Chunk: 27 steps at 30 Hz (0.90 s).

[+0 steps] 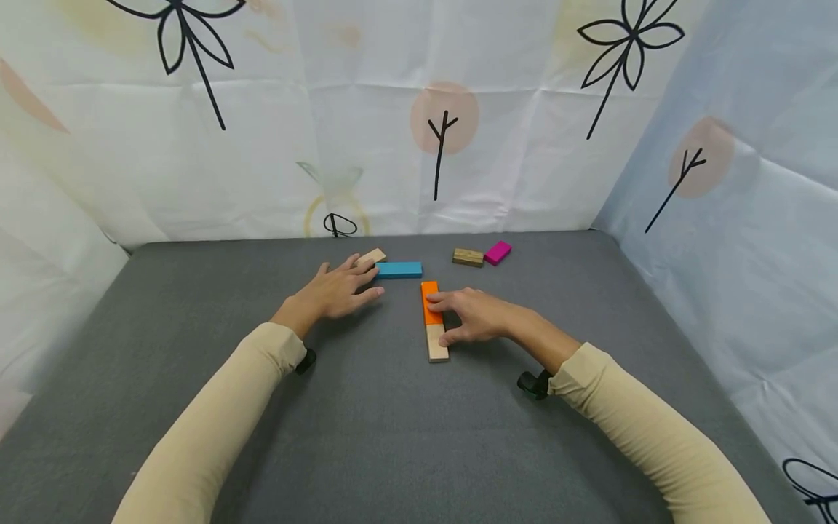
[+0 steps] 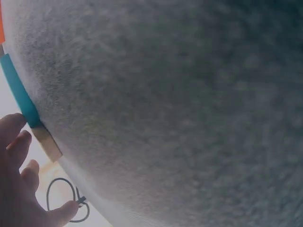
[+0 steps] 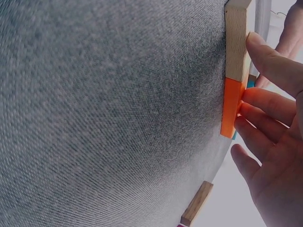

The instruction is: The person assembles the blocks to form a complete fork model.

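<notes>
In the head view, your left hand (image 1: 337,290) reaches over the left end of the blue block (image 1: 399,270) and the far pale block (image 1: 373,256). Its fingers are extended and spread, and they grip nothing; a fingertip seems to touch the blue block, but I cannot tell how firmly. The far pale block lies at an angle by that end, and I cannot tell if the two blocks meet.

Your right hand (image 1: 476,314) rests its fingers on the orange block (image 1: 432,317) and its thumb on the near pale block (image 1: 435,348), without curling round either one. These two blocks lie end to end in one line on the grey surface (image 1: 366,437), pointing toward you. The orange end is just beside the right end of the blue block, so the two make roughly a corner.

I judge that the step in hand is the adjusting of these blocks' positions. The next move would call for light, even pressure from the right hand, so that the joint stays straight, and for care around the corner.

Farther back, to the right, the brown block (image 1: 468,257) lies beside the magenta block (image 1: 497,252).
</notes>
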{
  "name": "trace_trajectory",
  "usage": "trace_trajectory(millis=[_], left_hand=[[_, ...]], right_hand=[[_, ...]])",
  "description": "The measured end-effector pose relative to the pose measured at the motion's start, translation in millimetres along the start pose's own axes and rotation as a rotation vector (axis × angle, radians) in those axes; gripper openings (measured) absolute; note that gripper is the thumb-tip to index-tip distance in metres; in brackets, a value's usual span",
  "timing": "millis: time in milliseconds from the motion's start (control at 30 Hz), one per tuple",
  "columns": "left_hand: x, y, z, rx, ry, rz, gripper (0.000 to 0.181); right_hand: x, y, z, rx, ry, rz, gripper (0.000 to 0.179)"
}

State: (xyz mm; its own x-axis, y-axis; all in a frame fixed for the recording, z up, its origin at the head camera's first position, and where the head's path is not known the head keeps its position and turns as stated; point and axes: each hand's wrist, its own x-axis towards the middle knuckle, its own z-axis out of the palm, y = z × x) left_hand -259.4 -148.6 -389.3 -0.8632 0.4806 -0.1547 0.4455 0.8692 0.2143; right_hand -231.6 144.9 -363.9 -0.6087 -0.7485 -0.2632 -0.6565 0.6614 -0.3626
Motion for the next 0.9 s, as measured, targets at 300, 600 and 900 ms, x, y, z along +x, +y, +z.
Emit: trace_trajectory(millis=[300,600,900], left_hand=[[3.8,5.0,0.7,-0.009,0.0,0.015,0.07],[7.2,16.0,1.0,0.012,-0.01,0.044,0.073],[10.2,26.8,5.2,-0.009,-0.029,0.06,0.074]], right_hand=[[0.9,0,-1,0.013,-0.006,-0.004,0.068],[0.2,2,-2,0.005,0.003,-0.011,0.069],[-0.1,2,-1,0.017,0.013,-0.019,0.068]])
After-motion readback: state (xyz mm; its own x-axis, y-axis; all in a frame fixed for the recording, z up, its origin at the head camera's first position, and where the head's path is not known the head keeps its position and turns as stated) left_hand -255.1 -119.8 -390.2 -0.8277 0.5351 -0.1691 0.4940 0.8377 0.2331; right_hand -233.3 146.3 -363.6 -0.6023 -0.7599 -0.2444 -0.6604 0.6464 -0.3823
